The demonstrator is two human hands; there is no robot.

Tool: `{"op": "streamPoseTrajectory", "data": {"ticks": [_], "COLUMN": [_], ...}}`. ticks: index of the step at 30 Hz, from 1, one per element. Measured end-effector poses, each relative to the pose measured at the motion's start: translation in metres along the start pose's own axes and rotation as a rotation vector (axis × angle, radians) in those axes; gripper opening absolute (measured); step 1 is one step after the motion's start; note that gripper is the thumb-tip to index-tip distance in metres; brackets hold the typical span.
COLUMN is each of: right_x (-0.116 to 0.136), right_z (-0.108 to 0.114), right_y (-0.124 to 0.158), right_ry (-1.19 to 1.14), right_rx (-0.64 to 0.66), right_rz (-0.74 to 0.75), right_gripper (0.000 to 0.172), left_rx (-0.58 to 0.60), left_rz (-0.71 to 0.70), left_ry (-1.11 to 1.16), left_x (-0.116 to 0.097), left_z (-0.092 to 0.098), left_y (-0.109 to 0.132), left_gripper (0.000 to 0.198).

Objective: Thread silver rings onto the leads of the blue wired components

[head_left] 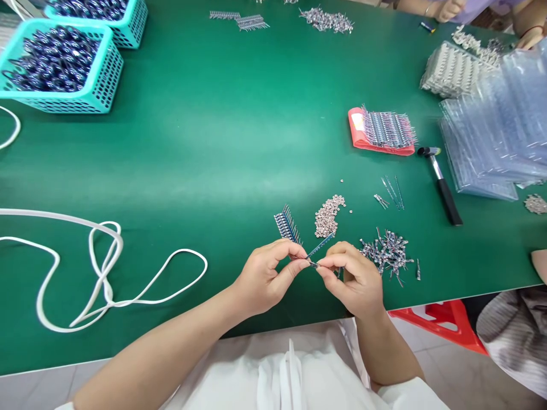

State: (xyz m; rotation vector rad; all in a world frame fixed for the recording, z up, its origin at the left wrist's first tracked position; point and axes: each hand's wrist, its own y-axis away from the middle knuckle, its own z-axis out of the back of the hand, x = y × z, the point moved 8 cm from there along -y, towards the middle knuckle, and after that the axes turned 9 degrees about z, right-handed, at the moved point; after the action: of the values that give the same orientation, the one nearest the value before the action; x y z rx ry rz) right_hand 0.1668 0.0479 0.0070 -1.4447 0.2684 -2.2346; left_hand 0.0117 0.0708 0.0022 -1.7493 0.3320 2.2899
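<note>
My left hand (271, 277) pinches a thin blue strip (321, 245) near the front edge of the green table. Opposite it, my right hand (356, 279) closes its thumb and finger on a small dark piece (314, 264) at the strip's lower end. Behind my left hand lies a row of small blue parts with metal pins (287, 223). A pile of small round discs (329, 216) sits just beyond the fingertips. Loose small parts with wire ends (388, 251) are heaped to the right of my right hand.
Turquoise baskets (105, 74) of dark shiny pieces stand back left; a white cable (102, 273) loops at left. Rightward lie a red band with pinned parts (359, 136), a hammer (447, 196) and clear plastic trays (482, 148). Another person's hand (450, 9) shows back right.
</note>
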Motion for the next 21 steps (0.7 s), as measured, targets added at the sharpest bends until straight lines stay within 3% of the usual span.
{"op": "streamPoseTrajectory", "data": {"ticks": [16,21], "right_x": [-0.014,-0.014], "right_z": [-0.007,-0.007], "right_y": [0.001,0.000], "right_ry": [-0.388,-0.386], "right_rx": [0.142,0.130], "right_rz": [-0.191,-0.193], "right_gripper": [0.014,0.010], "left_rx": [0.168,0.153], "left_rz": [0.092,0.090], "left_ry": [0.013,0.004], "left_x": [-0.002,-0.003], "left_z": [-0.008,-0.008], "left_y": [0.000,0.000], "left_gripper": [0.011,0.012]}}
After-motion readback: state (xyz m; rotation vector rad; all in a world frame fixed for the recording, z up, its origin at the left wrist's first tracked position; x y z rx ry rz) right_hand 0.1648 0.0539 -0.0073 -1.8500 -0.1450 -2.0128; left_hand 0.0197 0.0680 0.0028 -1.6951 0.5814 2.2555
